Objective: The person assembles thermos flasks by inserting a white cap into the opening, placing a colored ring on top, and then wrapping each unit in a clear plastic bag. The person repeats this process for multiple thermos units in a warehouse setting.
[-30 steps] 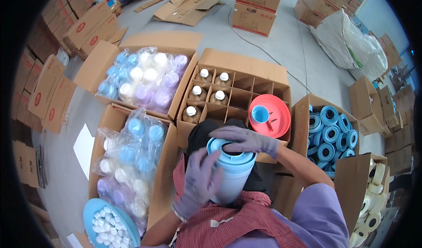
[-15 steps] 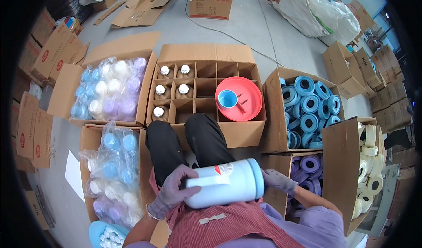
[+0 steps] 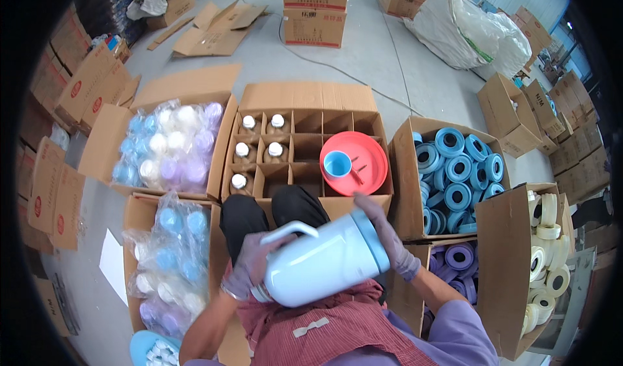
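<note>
A light blue thermos jug [image 3: 324,262] lies tilted across my lap, its handle [image 3: 290,231] now on the upper side. My left hand [image 3: 252,262], in a grey-purple glove, grips the jug at its narrow neck end beside the handle; motion blurs some fingers. At the wider end, my gloved right hand [image 3: 392,241] presses along the darker blue base ring [image 3: 370,239], fingers stretched over its rim. Just beyond my knees, a divided carton [image 3: 311,205] holds several glass liners with white tops [image 3: 274,150]. On its right part rests a red basin [image 3: 363,183] with a blue cup [image 3: 337,163].
Bagged blue, white and purple caps fill two cartons [image 3: 97,132] [image 3: 211,236] on my left. To the right stand cartons of blue rings [image 3: 457,168], purple rings [image 3: 459,256] and cream rings [image 3: 557,280]. A light blue tub [image 3: 139,350] of small white pieces sits lower left.
The jug has turned so its handle shows, and its base end has tipped up and away. My right hand has moved up along the base; my left has shifted to the neck end.
</note>
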Available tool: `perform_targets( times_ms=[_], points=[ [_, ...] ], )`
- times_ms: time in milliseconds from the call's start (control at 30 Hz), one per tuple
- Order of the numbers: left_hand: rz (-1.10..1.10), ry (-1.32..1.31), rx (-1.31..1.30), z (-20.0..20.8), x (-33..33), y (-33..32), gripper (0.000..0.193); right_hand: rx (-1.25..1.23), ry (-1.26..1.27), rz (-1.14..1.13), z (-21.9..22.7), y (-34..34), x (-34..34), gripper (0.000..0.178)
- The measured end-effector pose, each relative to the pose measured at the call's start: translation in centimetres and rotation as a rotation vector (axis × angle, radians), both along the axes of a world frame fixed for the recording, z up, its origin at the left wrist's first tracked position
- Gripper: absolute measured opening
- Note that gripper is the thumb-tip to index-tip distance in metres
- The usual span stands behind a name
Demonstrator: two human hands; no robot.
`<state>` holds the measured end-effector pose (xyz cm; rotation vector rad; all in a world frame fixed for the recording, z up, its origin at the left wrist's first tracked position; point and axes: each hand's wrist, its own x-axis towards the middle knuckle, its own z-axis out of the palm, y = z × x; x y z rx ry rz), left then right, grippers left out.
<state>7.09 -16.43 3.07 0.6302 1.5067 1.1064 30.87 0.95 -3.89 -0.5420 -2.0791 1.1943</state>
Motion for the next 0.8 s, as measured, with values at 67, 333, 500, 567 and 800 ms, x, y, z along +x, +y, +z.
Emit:
perform_targets(
  times_ms=[67, 333, 500, 567, 800],
  points=[
    [-0.106, 0.598, 0.5, 0.5, 0.8, -0.5, 0.031, -0.768, 0.12, 0.233, 1.1, -0.9, -0.1, 0.049],
    [0.004, 0.178, 0.169, -1.2, -1.4, -0.3, 0.03, -0.454, 0.017, 0.042, 0.1, -0.2, -1.1, 0.064],
    [-0.505, 1.068, 0.844, 2.0, 0.5, 2.8, 0.034, -1.893, 0.377, 0.323, -4.7, 1.1, 1.4, 0.066],
    [-0.175, 0.571, 0.475, 0.4, -1.7, 2.0, 0.032, -0.896, -0.017, 0.084, -0.9, 0.7, 0.4, 0.064],
    [-0.402, 0.95, 0.71, 2.5, -0.2, 2.3, 0.039, -1.497, 0.047, 0.06, 1.2, 1.4, -1.4, 0.06]
  ],
)
